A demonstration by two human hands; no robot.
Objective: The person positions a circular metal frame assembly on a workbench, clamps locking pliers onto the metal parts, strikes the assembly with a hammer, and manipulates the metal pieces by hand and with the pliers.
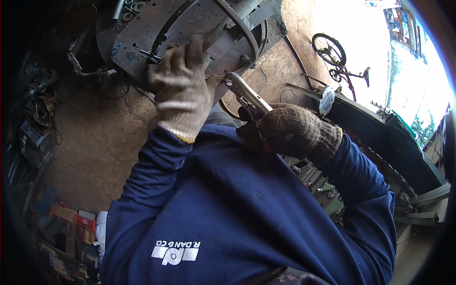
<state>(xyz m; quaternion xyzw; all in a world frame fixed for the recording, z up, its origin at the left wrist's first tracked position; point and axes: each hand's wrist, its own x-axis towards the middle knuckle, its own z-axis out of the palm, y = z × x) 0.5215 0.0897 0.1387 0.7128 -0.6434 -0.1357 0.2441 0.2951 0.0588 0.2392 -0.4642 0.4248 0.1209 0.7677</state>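
A dark steel table top [135,38] dotted with small holes lies ahead of me. On it rests a curved metal hoop [241,27], with a grey pipe [219,33] running beneath. My left hand [183,88], in a pale knit glove, is closed at the near side of the hoop; what its fingers grip is hidden. In a darker brown glove, my right hand [289,129] is wrapped round the handles of locking pliers [251,95]. Their jaws point toward my left thumb, by a thin metal piece too small to make out.
Nuts and washers [130,12] lie at the table's far left. A bicycle [339,61] stands at the far right, beyond a long dark beam [356,111]. Metal scrap clutters the left side, and wooden boxes [66,213] sit at the lower left.
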